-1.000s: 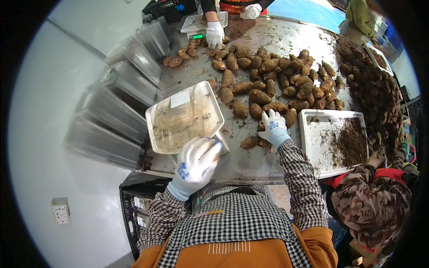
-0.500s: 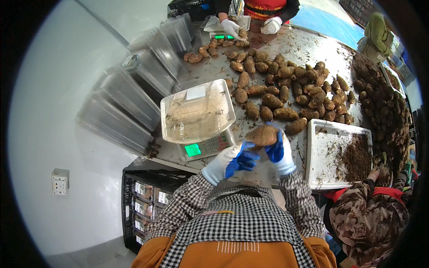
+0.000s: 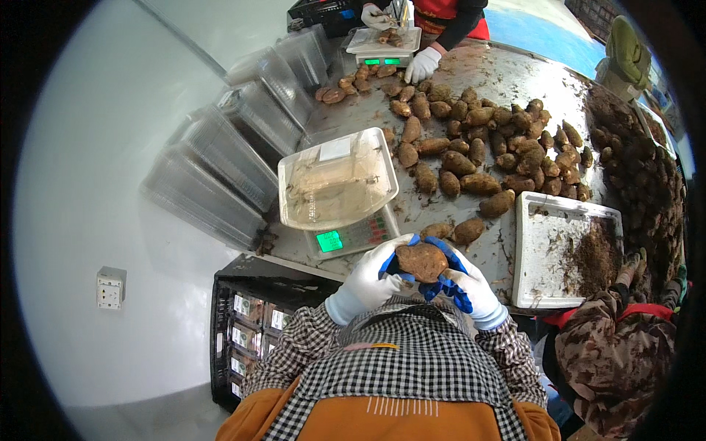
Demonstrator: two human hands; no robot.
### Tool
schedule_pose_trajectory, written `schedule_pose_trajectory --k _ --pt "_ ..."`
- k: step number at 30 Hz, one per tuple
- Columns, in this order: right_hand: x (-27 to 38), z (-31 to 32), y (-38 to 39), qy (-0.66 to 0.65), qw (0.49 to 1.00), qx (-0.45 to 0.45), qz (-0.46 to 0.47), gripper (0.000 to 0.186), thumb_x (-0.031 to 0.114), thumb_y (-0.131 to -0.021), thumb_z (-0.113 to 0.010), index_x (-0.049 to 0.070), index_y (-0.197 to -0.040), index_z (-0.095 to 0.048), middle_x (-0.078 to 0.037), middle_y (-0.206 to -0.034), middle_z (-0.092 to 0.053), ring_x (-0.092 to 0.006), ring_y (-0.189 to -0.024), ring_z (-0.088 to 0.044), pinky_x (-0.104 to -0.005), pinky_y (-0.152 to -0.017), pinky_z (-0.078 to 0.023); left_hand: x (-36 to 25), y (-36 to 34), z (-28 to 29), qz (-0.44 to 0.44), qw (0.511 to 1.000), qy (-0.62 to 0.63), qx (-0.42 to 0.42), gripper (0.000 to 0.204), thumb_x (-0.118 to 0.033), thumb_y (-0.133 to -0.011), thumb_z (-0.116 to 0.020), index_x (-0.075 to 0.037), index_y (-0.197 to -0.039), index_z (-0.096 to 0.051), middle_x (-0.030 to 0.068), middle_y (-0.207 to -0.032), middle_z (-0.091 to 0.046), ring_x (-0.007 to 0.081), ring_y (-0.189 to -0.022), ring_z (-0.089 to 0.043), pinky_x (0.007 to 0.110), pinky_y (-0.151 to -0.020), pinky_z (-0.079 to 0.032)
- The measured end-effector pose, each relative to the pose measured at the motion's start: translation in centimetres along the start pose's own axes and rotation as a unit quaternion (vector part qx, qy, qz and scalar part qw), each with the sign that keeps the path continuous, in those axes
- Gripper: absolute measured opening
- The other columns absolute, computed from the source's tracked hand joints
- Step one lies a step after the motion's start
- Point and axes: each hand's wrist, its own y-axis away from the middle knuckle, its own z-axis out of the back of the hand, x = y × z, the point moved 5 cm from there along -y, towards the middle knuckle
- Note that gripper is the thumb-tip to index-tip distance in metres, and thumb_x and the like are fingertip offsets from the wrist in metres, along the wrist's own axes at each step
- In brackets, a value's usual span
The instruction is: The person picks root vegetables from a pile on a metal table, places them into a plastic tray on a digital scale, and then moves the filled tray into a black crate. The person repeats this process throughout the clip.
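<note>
Brown tuber (image 3: 422, 262) now closer in, between left hand (image 3: 371, 275) and right hand (image 3: 465, 285).

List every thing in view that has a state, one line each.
Left hand: gloved, gripping the tuber.
Right hand: gloved, gripping the tuber.
Brown tuber: held off the table between both hands.
Scale: display lit green.
Clear tray: on the scale, empty.
White tray: holds loose dirt.

Tray (image 3: 334, 184) on scale (image 3: 351, 237), tuber pile (image 3: 485, 151) right, stacked containers (image 3: 220, 162) left.
</note>
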Motion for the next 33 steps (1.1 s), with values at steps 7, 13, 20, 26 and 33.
schedule_pose_trajectory --k 7,13,20,26,33 --pt "-0.2 -1.2 -1.7 0.055 0.993 0.006 0.108 0.076 -0.006 -0.076 -0.064 0.002 -0.146 -0.037 -0.014 -0.140 -0.047 -0.0250 -0.129 -0.047 -0.0382 -0.108 -0.041 -0.4 1.4 1.6 -0.068 0.987 -0.139 -0.051 0.073 -0.025 -0.087 -0.074 0.005 -0.142 -0.038 0.0180 -0.138 -0.050 0.0256 -0.127 -0.051 0.037 -0.107 -0.041" --pt "-1.7 -1.3 -2.7 0.262 0.933 -0.038 0.244 0.081 -0.018 -0.070 -0.058 0.003 -0.145 -0.035 -0.012 -0.145 -0.040 -0.0259 -0.133 -0.044 -0.0377 -0.111 -0.037 0.5 1.8 1.1 -0.004 0.993 -0.085 -0.076 0.081 -0.028 -0.082 -0.080 0.003 -0.144 -0.037 0.0130 -0.135 -0.051 0.0202 -0.124 -0.051 0.033 -0.105 -0.042" --pt "-1.7 -2.9 -2.8 0.077 0.991 0.016 0.108 0.078 -0.014 -0.079 -0.058 0.001 -0.149 -0.028 -0.013 -0.145 -0.041 -0.0240 -0.134 -0.042 -0.0382 -0.112 -0.034 -0.6 1.4 2.3 -0.119 0.979 -0.156 -0.059 0.074 -0.014 -0.076 -0.081 0.002 -0.138 -0.045 0.0196 -0.135 -0.052 0.0301 -0.125 -0.052 0.038 -0.106 -0.042" --pt "-2.9 -1.4 -2.4 0.020 0.997 -0.011 0.077 0.073 -0.002 -0.084 -0.068 -0.001 -0.147 -0.032 -0.013 -0.142 -0.044 -0.0239 -0.128 -0.047 -0.0379 -0.109 -0.039 -0.5 1.4 1.9 -0.146 0.965 -0.218 -0.022 0.070 0.000 -0.077 -0.071 0.002 -0.141 -0.042 0.0201 -0.144 -0.046 0.0321 -0.131 -0.047 0.040 -0.110 -0.038" --pt "-2.5 -2.2 -2.0 0.020 0.987 -0.069 0.142 0.077 0.002 -0.082 -0.075 -0.001 -0.147 -0.032 -0.013 -0.142 -0.044 -0.0219 -0.125 -0.049 -0.0348 -0.104 -0.044 1.7 0.2 2.2 0.023 1.000 -0.005 0.004 0.072 0.003 -0.082 -0.063 0.000 -0.147 -0.033 0.0141 -0.143 -0.047 0.0222 -0.130 -0.047 0.035 -0.108 -0.039"
